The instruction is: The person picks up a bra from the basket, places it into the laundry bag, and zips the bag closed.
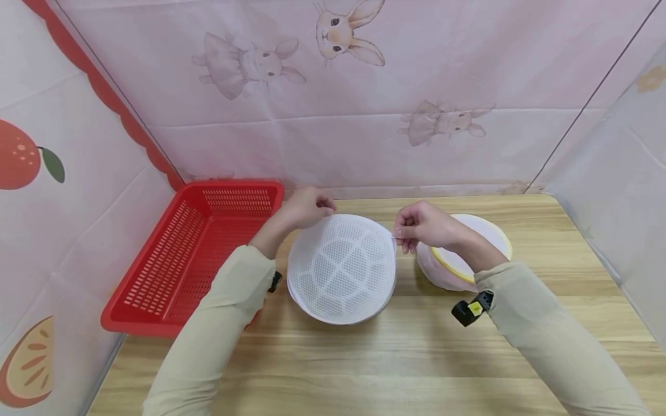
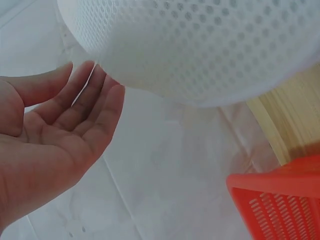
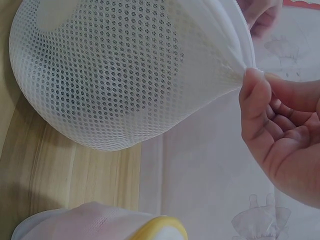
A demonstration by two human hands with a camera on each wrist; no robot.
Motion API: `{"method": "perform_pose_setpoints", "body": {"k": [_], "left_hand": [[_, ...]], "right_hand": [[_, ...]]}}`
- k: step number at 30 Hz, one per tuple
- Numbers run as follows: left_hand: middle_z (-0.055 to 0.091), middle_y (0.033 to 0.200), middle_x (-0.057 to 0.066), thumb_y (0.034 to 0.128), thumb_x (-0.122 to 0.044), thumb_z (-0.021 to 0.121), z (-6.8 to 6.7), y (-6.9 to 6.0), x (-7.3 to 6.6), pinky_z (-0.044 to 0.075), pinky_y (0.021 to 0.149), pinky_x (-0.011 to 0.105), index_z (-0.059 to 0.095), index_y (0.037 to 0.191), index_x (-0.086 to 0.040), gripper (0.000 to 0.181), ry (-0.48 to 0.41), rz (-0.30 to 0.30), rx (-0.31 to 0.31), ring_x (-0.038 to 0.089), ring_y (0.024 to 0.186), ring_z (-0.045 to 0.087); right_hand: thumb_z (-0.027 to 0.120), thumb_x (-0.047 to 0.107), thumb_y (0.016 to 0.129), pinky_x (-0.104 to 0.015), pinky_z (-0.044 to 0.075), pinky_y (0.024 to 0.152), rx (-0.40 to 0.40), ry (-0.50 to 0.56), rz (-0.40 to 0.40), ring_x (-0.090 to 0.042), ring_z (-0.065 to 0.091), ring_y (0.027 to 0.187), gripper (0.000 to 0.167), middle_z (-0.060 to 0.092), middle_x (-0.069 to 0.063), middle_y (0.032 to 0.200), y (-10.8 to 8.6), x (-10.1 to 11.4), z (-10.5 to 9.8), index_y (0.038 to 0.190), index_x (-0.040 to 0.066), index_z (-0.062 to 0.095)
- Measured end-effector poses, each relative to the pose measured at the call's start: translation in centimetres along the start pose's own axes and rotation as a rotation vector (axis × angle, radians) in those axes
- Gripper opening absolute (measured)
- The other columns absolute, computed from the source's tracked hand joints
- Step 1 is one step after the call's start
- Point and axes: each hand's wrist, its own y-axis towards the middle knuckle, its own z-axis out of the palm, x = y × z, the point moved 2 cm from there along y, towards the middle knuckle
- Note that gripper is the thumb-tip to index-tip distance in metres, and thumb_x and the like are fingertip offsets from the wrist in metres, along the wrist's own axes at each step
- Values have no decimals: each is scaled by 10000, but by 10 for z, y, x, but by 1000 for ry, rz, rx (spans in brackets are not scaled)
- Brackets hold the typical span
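A round white mesh laundry bag stands at the middle of the table, its ribbed round face turned up. My right hand pinches the bag's edge at its right side. In the right wrist view, thumb and forefinger pull the mesh into a point beside the zipper along the rim. My left hand is at the bag's upper left edge. In the left wrist view its fingers are loosely bent, fingertips at the mesh edge, and the thumb stands apart.
A red slotted plastic basket stands at the left. Behind the right forearm sits a second round bag, pinkish with a yellow rim and white top. Printed cloth walls enclose the wooden table at the back and sides.
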Motion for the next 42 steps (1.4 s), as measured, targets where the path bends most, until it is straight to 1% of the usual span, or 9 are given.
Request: {"method": "perform_pose_setpoints", "body": {"k": [3,7,10,16,23,29,33,37,42], "left_hand": [[623,1020,117,901,-71,542,2,2,-2,466,805,337,661,1024,-29,176,17,9,30,239,936,538],[623,1025,117,901,-60,541,2,2,-4,465,804,343,664,1021,-33,174,25,19,45,239,939,537],[621,1018,117,889,-60,565,2,2,-3,473,790,335,669,1000,-37,154,10,26,59,238,934,540],[638,978,121,862,-39,599,3,-1,-5,477,801,318,677,949,-12,120,-5,82,119,232,937,565],[640,920,99,845,-35,615,4,-1,-13,469,774,290,673,920,-11,98,40,102,143,202,883,560],[633,866,90,812,-15,637,6,-2,-20,468,704,250,667,869,-4,65,61,90,155,182,823,554],[622,844,92,817,-12,632,9,-4,-22,477,626,223,646,858,4,46,34,55,193,156,725,554],[611,841,91,850,-58,622,11,-5,-25,495,608,229,639,883,-19,54,4,10,220,149,653,558],[600,820,78,861,-83,619,12,-7,-28,486,607,231,637,879,-33,56,21,10,216,150,646,559]], "right_hand": [[520,-74,867,-274,493,504,1,-6,5,-193,566,548,94,564,-114,658,0,1,0,809,-147,523],[514,-62,878,-277,498,510,-26,-18,30,-187,567,552,99,563,-108,662,0,1,-2,816,-138,525],[512,-44,888,-278,502,514,-64,-32,56,-180,566,554,107,563,-113,670,1,0,-3,818,-123,532],[510,-16,900,-267,486,504,-154,-52,91,-171,554,547,122,563,-125,676,4,1,-5,812,-93,543],[514,-18,902,-254,495,499,-203,9,116,-150,552,530,125,565,-114,656,4,5,-5,831,-118,539],[503,-40,902,-309,537,556,-205,102,130,-165,593,535,115,583,-127,677,6,10,-2,848,-138,529],[499,-44,902,-328,543,577,-221,95,142,-175,608,541,114,590,-136,685,7,13,-2,847,-140,525],[492,-50,903,-337,545,581,-227,83,132,-183,614,545,122,595,-144,681,6,16,-2,839,-148,523],[489,-56,902,-347,545,583,-226,94,121,-191,618,545,123,603,-148,675,6,17,-1,847,-159,527]]}}
